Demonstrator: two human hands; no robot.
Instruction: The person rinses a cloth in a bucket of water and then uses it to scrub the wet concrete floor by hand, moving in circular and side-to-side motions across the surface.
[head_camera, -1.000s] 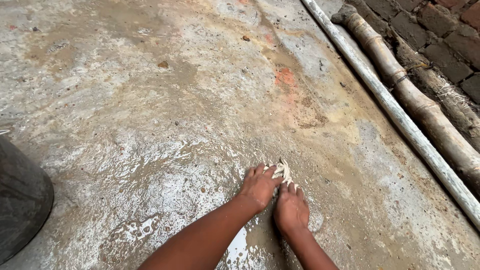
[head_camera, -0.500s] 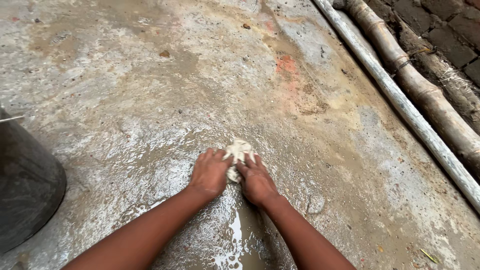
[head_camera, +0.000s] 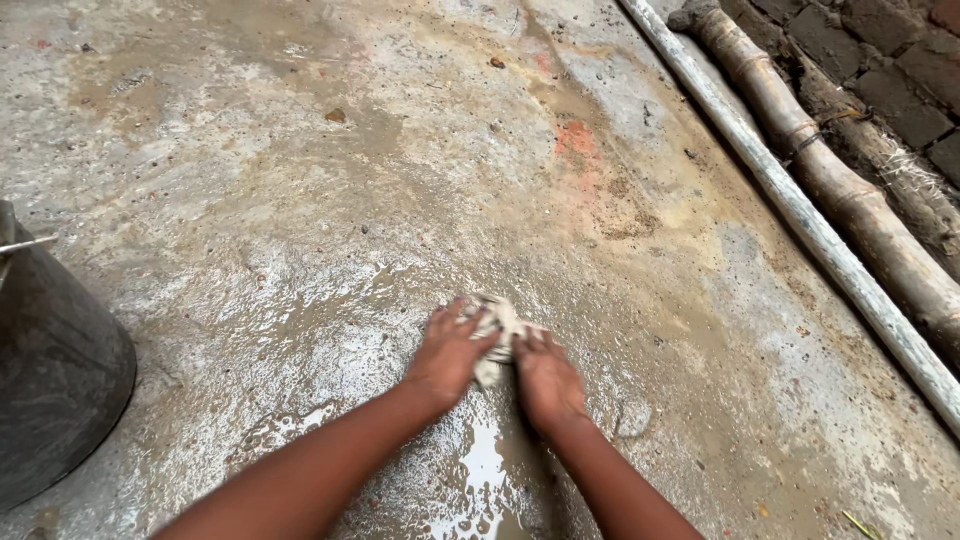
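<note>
Both my hands press a small, wet, whitish rag (head_camera: 498, 325) onto a wet, muddy concrete floor (head_camera: 300, 220). My left hand (head_camera: 450, 352) covers the rag's left side, fingers spread over it. On the rag's right side lies my right hand (head_camera: 545, 376), fingers pointing up and left. Most of the rag is hidden under the two hands. Muddy water pools just below my wrists (head_camera: 485, 470).
A dark metal bucket (head_camera: 50, 375) stands at the left edge. A grey pipe (head_camera: 800, 215) and a brown bamboo pole (head_camera: 850, 200) lie along the right side, beside a brick wall (head_camera: 900, 60). Small stones dot the floor farther up.
Over the second both hands slid the rag left across the wet floor, then a little back to the right. The view shifted slightly.
</note>
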